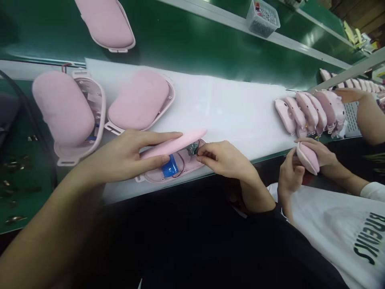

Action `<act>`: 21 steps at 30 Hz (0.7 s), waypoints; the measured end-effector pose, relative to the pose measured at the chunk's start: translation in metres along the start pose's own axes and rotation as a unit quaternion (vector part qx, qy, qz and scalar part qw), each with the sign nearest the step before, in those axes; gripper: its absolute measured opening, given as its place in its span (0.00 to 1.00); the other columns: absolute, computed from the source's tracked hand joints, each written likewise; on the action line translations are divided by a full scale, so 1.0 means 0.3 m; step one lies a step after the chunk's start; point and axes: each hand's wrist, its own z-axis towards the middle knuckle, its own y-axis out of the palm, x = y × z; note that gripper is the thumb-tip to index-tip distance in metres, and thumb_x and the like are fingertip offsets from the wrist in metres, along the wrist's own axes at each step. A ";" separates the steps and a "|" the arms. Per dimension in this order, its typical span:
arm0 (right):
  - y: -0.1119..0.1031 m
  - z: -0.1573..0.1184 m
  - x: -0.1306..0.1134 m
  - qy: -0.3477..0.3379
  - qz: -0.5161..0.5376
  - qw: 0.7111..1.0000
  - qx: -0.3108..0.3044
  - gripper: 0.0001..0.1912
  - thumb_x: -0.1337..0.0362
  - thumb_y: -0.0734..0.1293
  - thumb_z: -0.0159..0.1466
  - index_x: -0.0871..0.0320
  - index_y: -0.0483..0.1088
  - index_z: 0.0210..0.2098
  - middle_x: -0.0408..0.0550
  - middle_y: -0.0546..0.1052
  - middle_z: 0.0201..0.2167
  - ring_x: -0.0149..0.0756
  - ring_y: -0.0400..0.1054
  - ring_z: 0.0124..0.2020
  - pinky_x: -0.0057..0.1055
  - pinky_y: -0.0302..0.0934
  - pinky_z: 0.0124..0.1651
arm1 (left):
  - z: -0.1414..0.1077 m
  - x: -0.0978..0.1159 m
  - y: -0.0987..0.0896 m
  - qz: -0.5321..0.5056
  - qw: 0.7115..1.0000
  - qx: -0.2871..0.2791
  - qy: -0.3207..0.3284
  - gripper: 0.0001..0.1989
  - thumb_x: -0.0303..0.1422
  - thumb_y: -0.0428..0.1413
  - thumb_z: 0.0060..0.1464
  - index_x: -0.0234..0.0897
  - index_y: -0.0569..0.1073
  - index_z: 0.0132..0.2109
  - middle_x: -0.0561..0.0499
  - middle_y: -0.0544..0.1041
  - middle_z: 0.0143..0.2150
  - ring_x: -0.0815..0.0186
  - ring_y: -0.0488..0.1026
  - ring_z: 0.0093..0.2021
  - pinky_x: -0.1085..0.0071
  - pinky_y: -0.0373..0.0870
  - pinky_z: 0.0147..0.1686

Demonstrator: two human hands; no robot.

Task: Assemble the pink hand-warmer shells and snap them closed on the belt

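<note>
My left hand (135,154) grips a pink padded cover (180,141), fingers on top and thumb below, holding it tilted over an open pink shell (156,175). Inside the shell lie a blue battery (170,166), thin wires and a small green circuit board (193,148). At the shell's right end, my right hand (221,157) has its thumb and fingertips pinched beside the board; what they hold is too small to make out.
Two part-open pink units (63,108) (141,98) lie at left on the white sheet (225,116). Another pink unit (106,24) rests on the green surface behind. A clear box (261,20) of small parts stands farther back. At right, a co-worker's hands (290,172) hold a pink unit near a row of others.
</note>
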 end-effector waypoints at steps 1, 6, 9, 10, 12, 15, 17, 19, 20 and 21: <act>0.003 0.011 -0.001 0.004 0.032 0.999 -0.008 0.05 0.67 0.70 0.73 0.57 0.80 0.44 0.43 0.85 0.39 0.32 0.76 0.37 0.30 0.66 0.45 | 0.003 0.004 -0.002 0.001 1.000 -0.005 0.001 0.38 0.61 0.52 0.68 0.42 0.76 0.72 0.48 0.79 0.67 0.47 0.80 0.60 0.63 0.78 0.55; 0.039 0.057 0.002 -0.030 0.072 0.995 0.067 0.07 0.69 0.71 0.72 0.55 0.83 0.41 0.43 0.86 0.40 0.32 0.80 0.41 0.29 0.69 0.47 | 0.021 0.016 -0.011 0.010 1.000 -0.009 0.017 0.38 0.61 0.52 0.64 0.45 0.76 0.72 0.50 0.79 0.66 0.46 0.80 0.62 0.61 0.79 0.58; 0.051 0.072 -0.002 -0.033 0.054 0.993 0.103 0.09 0.71 0.70 0.72 0.55 0.85 0.42 0.45 0.87 0.44 0.35 0.81 0.45 0.30 0.70 0.50 | 0.025 0.023 -0.011 0.014 1.000 -0.017 0.014 0.39 0.59 0.52 0.64 0.45 0.74 0.73 0.50 0.79 0.67 0.44 0.79 0.63 0.59 0.78 0.60; 0.050 0.075 -0.003 -0.021 0.050 0.993 0.102 0.10 0.71 0.70 0.72 0.56 0.84 0.42 0.46 0.87 0.43 0.35 0.81 0.44 0.30 0.70 0.49 | 0.026 0.026 -0.010 0.015 1.000 -0.019 0.012 0.39 0.59 0.51 0.64 0.45 0.74 0.73 0.50 0.78 0.67 0.44 0.79 0.63 0.58 0.78 0.60; 0.042 0.079 -0.001 0.006 0.039 0.995 0.087 0.10 0.71 0.69 0.72 0.57 0.84 0.42 0.47 0.88 0.41 0.37 0.82 0.42 0.31 0.69 0.46 | 0.029 0.034 -0.008 0.018 1.000 -0.024 0.003 0.41 0.60 0.51 0.62 0.45 0.74 0.73 0.50 0.78 0.68 0.43 0.79 0.63 0.55 0.78 0.60; 0.027 0.086 0.011 0.022 0.029 0.998 0.058 0.10 0.72 0.68 0.72 0.59 0.84 0.42 0.49 0.88 0.41 0.39 0.82 0.42 0.31 0.69 0.44 | 0.039 0.049 -0.006 0.022 0.999 -0.026 -0.003 0.41 0.61 0.51 0.61 0.47 0.74 0.73 0.51 0.78 0.68 0.43 0.79 0.62 0.53 0.76 0.62; 0.023 0.091 0.017 0.021 0.023 0.998 0.047 0.11 0.72 0.68 0.72 0.58 0.83 0.41 0.49 0.87 0.41 0.38 0.81 0.41 0.31 0.68 0.44 | 0.046 0.058 -0.006 0.023 0.999 -0.029 -0.001 0.40 0.61 0.51 0.61 0.48 0.75 0.73 0.51 0.79 0.67 0.44 0.79 0.62 0.55 0.76 0.63; 0.025 0.095 0.017 0.023 0.007 0.999 0.048 0.10 0.71 0.68 0.73 0.58 0.83 0.40 0.50 0.87 0.41 0.37 0.80 0.40 0.31 0.67 0.43 | 0.050 0.064 -0.008 0.029 0.999 -0.034 0.002 0.40 0.61 0.50 0.62 0.49 0.75 0.73 0.51 0.79 0.67 0.45 0.79 0.62 0.56 0.76 0.62; 0.028 0.095 0.014 0.027 -0.004 0.998 0.051 0.10 0.70 0.68 0.73 0.59 0.83 0.40 0.50 0.87 0.41 0.37 0.79 0.39 0.31 0.66 0.42 | 0.052 0.066 -0.008 0.033 0.999 -0.036 0.004 0.40 0.60 0.50 0.61 0.48 0.75 0.73 0.51 0.79 0.66 0.45 0.79 0.61 0.57 0.76 0.61; 0.031 0.096 0.010 0.034 -0.017 0.998 0.052 0.10 0.68 0.67 0.74 0.59 0.83 0.41 0.51 0.87 0.41 0.37 0.78 0.38 0.31 0.65 0.41 | 0.052 0.068 -0.009 0.037 0.999 -0.038 0.005 0.40 0.60 0.50 0.61 0.48 0.74 0.73 0.51 0.80 0.66 0.46 0.80 0.61 0.57 0.76 0.60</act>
